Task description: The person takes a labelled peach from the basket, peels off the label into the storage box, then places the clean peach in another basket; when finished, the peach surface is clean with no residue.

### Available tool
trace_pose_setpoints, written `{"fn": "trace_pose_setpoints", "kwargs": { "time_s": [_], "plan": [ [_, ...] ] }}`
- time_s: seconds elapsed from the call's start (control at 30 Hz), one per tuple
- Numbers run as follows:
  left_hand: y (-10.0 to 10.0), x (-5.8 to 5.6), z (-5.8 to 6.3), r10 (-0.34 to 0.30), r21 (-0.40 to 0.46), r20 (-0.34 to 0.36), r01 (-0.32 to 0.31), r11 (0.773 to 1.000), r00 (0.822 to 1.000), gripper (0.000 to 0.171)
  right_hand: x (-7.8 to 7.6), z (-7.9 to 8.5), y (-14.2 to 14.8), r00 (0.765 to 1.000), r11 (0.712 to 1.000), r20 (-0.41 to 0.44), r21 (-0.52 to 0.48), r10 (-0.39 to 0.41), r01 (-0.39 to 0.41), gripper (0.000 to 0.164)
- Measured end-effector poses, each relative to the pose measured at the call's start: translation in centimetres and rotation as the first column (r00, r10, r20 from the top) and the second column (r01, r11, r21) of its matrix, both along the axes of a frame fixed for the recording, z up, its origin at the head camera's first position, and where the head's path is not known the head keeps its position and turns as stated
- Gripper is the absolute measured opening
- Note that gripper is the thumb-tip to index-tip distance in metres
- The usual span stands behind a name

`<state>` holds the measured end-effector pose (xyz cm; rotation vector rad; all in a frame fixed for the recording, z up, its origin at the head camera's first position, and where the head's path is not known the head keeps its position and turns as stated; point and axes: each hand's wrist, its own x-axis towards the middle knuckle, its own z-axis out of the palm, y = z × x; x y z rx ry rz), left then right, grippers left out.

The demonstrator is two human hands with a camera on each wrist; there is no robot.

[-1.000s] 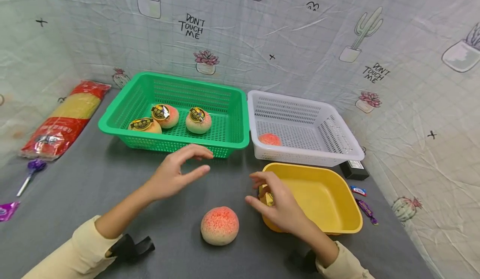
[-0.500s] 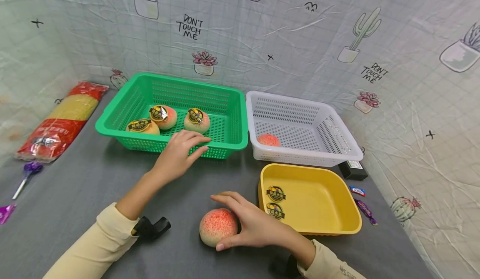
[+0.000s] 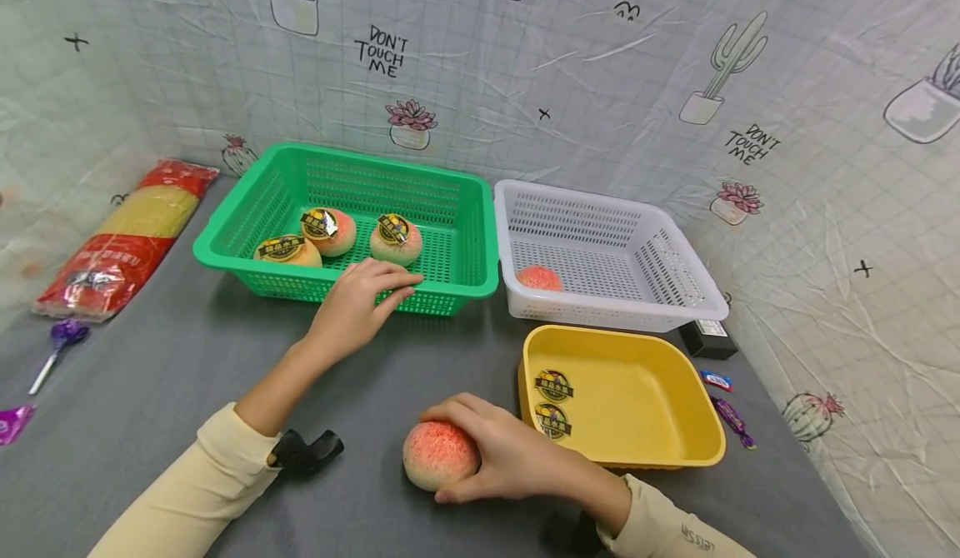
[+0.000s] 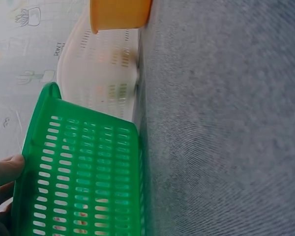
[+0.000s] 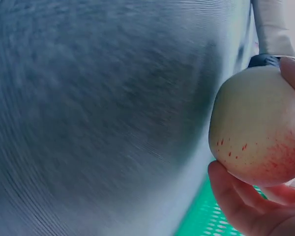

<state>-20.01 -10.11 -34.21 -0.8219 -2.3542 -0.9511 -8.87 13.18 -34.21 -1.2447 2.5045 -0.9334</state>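
Observation:
A red-and-cream peach (image 3: 437, 460) is on the grey table in the head view. My right hand (image 3: 504, 451) grips it, fingers over the far side and thumb at the near side. The right wrist view shows the same peach (image 5: 250, 123) between thumb and fingers, close to the cloth. My left hand (image 3: 356, 312) pinches the front rim of the green basket (image 3: 480, 294), fingers over it and thumb below. Three peaches with black-and-gold labels, one of them the peach (image 3: 396, 243), lie in that basket.
To the right of the green basket stands a white basket (image 3: 622, 312) with one peach (image 3: 539, 278). A yellow bin (image 3: 637, 408) with two round labels sits in front. Candies and a black box (image 3: 708, 340) lie at right; a red-yellow packet (image 3: 127, 241) and a lollipop (image 3: 67, 333) at left.
My right hand has moved left from beside the yellow bin and taken hold of the peach. My left hand has come onto the green basket's front rim.

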Motion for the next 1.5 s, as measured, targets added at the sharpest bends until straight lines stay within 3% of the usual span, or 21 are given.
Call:
{"fn": "trace_pose_setpoints", "kwargs": {
  "time_s": [0.2, 0.33, 0.47, 0.7, 0.83, 0.93, 1.1, 1.27, 1.33, 1.5],
  "plan": [
    [0.1, 0.0, 0.0, 0.008, 0.002, 0.000, -0.008, 1.000, 1.000, 0.022, -0.4, 4.1, 1.7, 0.987, 0.995, -0.138, -0.064, -0.084, 0.076, 0.068],
    [0.1, 0.0, 0.0, 0.010, -0.001, 0.003, -0.010, 1.000, 1.000, 0.022, -1.9, 7.0, 4.0, 0.947, 0.978, -0.253, -0.120, -0.196, 0.170, 0.074],
    [0.1, 0.1, 0.0, 0.010, 0.003, -0.003, -0.010, 1.000, 1.000, 0.021, -4.7, 8.8, 6.7, 0.897, 0.942, -0.288, -0.137, -0.335, 0.308, 0.075],
    [0.2, 0.1, -0.2, -0.003, 0.011, -0.040, 0.003, 1.000, 0.999, 0.022, -10.3, 8.6, 11.8, 0.808, 0.825, -0.170, -0.090, -0.565, 0.558, 0.071],
    [0.2, 0.1, -0.2, -0.003, 0.012, -0.050, 0.004, 1.000, 0.999, 0.022, -12.7, 7.6, 14.2, 0.767, 0.775, -0.117, -0.040, -0.631, 0.631, 0.073],
    [0.1, 0.1, -0.3, -0.001, 0.009, -0.055, 0.001, 1.000, 0.999, 0.022, -14.1, 6.9, 15.5, 0.757, 0.758, -0.083, 0.020, -0.649, 0.652, 0.076],
    [0.0, 0.2, -0.3, 0.002, 0.010, -0.063, -0.002, 1.000, 0.998, 0.022, -16.0, 5.6, 16.8, 0.781, 0.758, -0.071, 0.199, -0.621, 0.621, 0.079],
    [0.1, 0.2, -0.4, -0.001, 0.016, -0.077, 0.002, 1.000, 0.997, 0.022, -17.4, 4.6, 17.2, 0.852, 0.791, -0.086, 0.334, -0.516, 0.512, 0.062],
    [0.1, 0.1, -0.4, -0.002, 0.014, -0.079, 0.003, 1.000, 0.997, 0.022, -17.8, 4.4, 17.1, 0.871, 0.800, -0.083, 0.361, -0.484, 0.479, 0.057],
    [0.1, 0.0, -0.6, 0.001, 0.012, -0.084, 0.000, 1.000, 0.996, 0.022, -18.7, 3.8, 16.4, 0.883, 0.797, -0.053, 0.408, -0.466, 0.445, 0.056]
  ]
}}
